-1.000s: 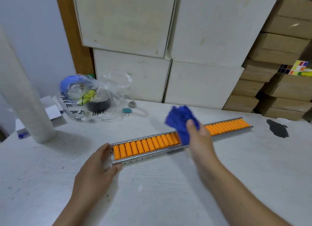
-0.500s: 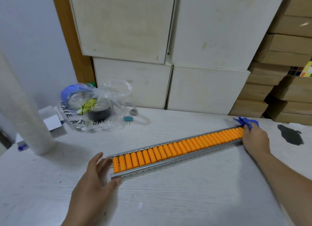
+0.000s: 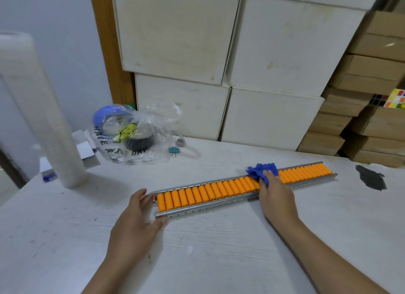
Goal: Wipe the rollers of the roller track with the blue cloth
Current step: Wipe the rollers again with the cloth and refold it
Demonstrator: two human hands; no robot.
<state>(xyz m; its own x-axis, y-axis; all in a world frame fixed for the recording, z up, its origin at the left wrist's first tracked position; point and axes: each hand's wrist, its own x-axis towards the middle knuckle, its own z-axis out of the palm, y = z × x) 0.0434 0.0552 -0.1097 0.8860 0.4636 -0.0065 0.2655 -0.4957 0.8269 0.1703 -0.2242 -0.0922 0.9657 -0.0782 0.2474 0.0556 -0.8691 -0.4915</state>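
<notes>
A long metal roller track (image 3: 208, 208) with several orange rollers (image 3: 197, 195) lies slanted across the white table. My left hand (image 3: 138, 214) clasps the track's near left end, thumb on the front rail, fingers at the end. My right hand (image 3: 274, 190) presses the crumpled blue cloth (image 3: 259, 171) down on the rollers a little right of the track's middle. The cloth sticks out past my fingers on the far side. The rollers under the cloth and hand are hidden.
A clear plastic bag (image 3: 133, 135) with tape rolls, a teal binder clip (image 3: 173, 150) and a tall roll of stretch film (image 3: 41, 118) stand at the back left. White boxes (image 3: 274, 116) and brown cartons (image 3: 372, 118) line the back. A dark patch (image 3: 371, 179) marks the table at right.
My right hand swept the cloth from the track's middle to its far right end, then came back leftward to just right of the middle. My left hand stayed on the left end.
</notes>
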